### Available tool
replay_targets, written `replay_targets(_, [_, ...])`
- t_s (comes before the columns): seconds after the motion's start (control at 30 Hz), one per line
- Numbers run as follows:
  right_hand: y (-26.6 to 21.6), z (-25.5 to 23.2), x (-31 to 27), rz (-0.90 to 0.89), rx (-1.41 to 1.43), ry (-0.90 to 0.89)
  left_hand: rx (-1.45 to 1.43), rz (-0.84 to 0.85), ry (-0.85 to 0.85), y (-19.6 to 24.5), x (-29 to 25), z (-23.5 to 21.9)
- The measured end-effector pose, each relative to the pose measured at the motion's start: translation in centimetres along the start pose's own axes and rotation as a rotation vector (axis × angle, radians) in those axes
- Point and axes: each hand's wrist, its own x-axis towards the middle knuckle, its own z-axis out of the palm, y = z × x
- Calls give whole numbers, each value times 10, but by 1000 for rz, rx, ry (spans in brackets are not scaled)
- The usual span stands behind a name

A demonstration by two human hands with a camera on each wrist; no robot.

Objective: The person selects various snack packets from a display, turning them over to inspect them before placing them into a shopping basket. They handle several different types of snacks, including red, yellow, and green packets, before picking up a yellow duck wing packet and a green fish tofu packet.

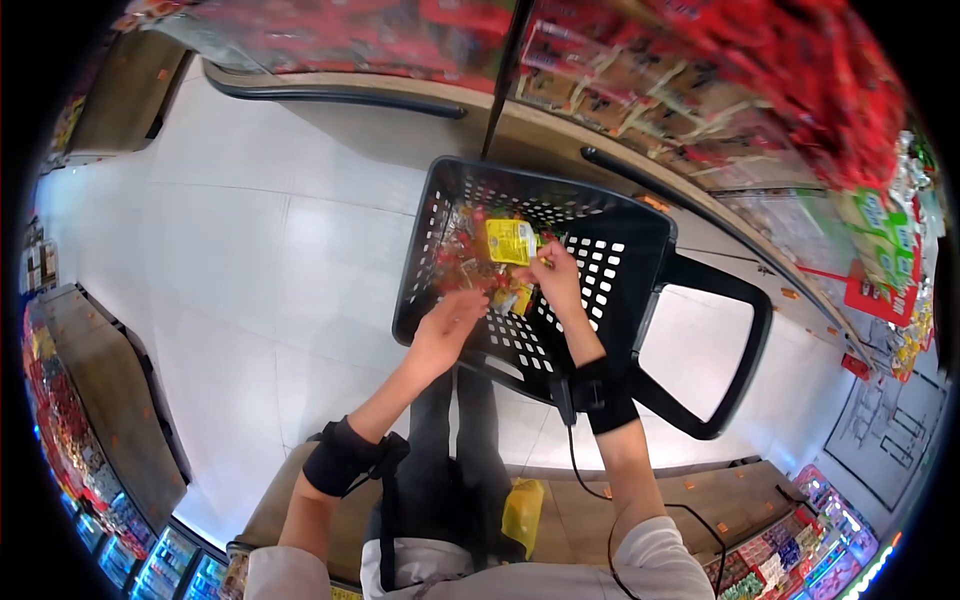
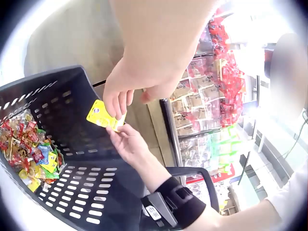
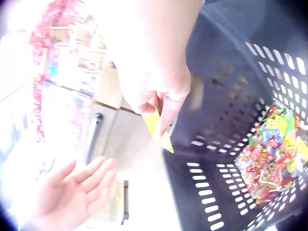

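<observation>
My right hand (image 1: 555, 282) pinches a small flat yellow packet (image 1: 508, 242) by its edge, held over the black shopping basket (image 1: 655, 235). In the right wrist view the packet (image 3: 158, 131) hangs from the thumb and fingers of that hand (image 3: 161, 89). My left hand (image 1: 448, 328) is beside it above the basket's near side, fingers loosely extended. Seen in the right wrist view, the left hand (image 3: 77, 192) shows its palm and holds nothing. Inside the basket lies a heap of small wrapped sweets (image 2: 29, 149), mostly red, with some yellow, blue and green packets.
The basket's long black handle (image 1: 755, 350) sticks out to the right. Beyond the basket stand display bins of red-packed goods (image 1: 640, 100) with a black rail (image 1: 340, 95) along their base. A yellow bag (image 1: 522, 515) is near the person's legs, beside a wooden ledge (image 1: 590, 520).
</observation>
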Motion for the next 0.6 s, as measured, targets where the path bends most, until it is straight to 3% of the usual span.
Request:
replay_targets(0.13, [-85,19,-100,-230,-138,-24,-299,-87,-57,62,-29,15])
replay_targets(0.23, [-145,23,-168,-724,-573,-27,-564,-170,-122,111,-56,23])
replay_targets(0.3, [-173,23,-198,-918,-708,-61,-362,-96,-142,134,-77,29])
replay_targets(0.43, [-216,15,-248,-997,-698,-70,-295,-37,-130,176,-127,49])
replay_targets(0.53, [-247,16,-273,-884,-402,100,-173,30,-122,204,-157,62])
replay_targets(0.57, [-249,19,-274,-765,-48,41,-113,48,-119,213,-165,66])
replay_targets(0.6, [-260,17,-278,-640,59,15,-90,72,-118,219,-172,70])
